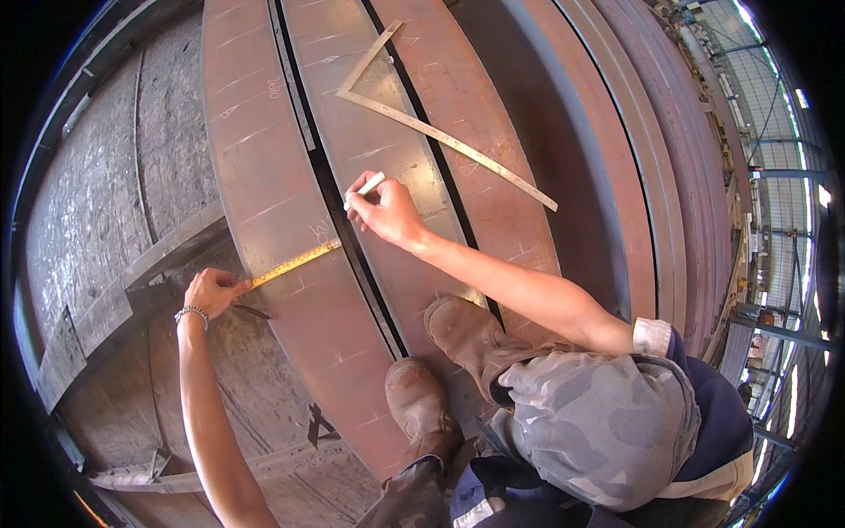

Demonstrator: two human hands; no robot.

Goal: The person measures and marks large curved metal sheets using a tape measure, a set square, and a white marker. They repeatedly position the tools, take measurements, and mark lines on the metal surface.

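Observation:
My left hand (211, 293), with a chain bracelet at its wrist, is closed on one end of a yellow tape measure (295, 264) at the left edge of a steel plate (264, 189). The blade lies across this plate, reaching close to the dark gap at its right side. Whether a case sits inside my left hand is hidden. My right hand (387, 213) pinches a white stick of chalk (373, 184) over the neighbouring plate (352, 114), just beyond the tape's far end. Short chalk strokes and handwritten marks run along the plates.
A metal framing square (453, 145) lies across the middle and right plates. My brown boots (418, 400) stand on the plates, which narrow dark gaps separate. To the left is a lower dark surface with steel ribs (176, 251); more long steel pieces (656, 132) lie right.

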